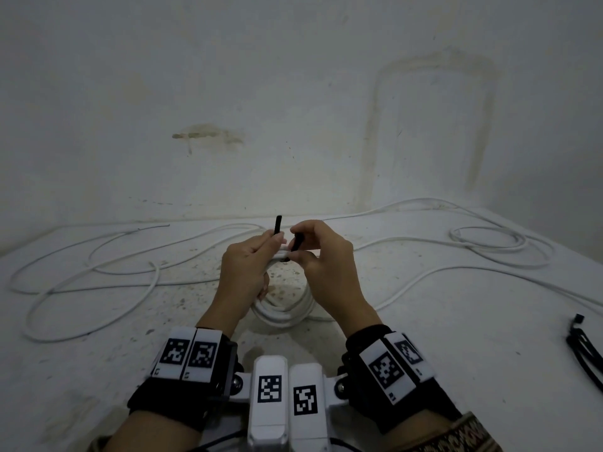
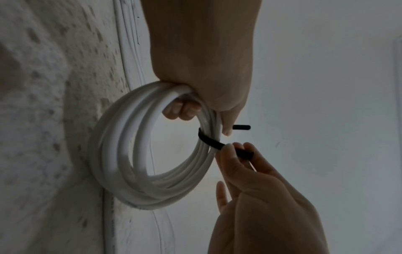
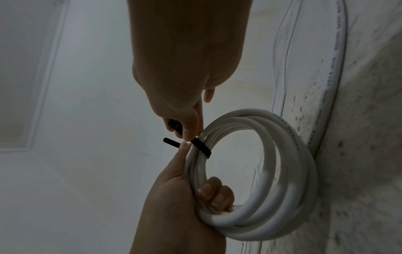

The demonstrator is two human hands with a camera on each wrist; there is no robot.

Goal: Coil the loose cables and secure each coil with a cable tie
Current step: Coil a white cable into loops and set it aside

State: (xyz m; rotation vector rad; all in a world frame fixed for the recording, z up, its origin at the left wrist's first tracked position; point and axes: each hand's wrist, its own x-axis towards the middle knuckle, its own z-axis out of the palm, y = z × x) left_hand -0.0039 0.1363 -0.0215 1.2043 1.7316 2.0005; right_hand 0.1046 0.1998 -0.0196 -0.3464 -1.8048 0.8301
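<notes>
- A stained white table (image 1: 424, 370) stands against a bare wall (image 1: 293, 93); loose cable (image 1: 98, 275) lies across it.
- My left hand (image 1: 243, 275) grips the coil (image 2: 121, 154) upright, standing on the table.
- The tie (image 2: 210, 140) crosses the coil's top, both ends free.
- My right hand (image 1: 323, 256) pinches the near end, beside the left thumb (image 2: 228, 123).

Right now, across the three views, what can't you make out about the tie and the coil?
- Cable tie: whether its ends are joined. Both wrist views; the right hand pinches one end and the left hand's thumb covers the other.
- Coil: where its cable runs on. Head view; both hands cover its top.
- Spare ties: their number. Head view; cut by the right edge.
</notes>
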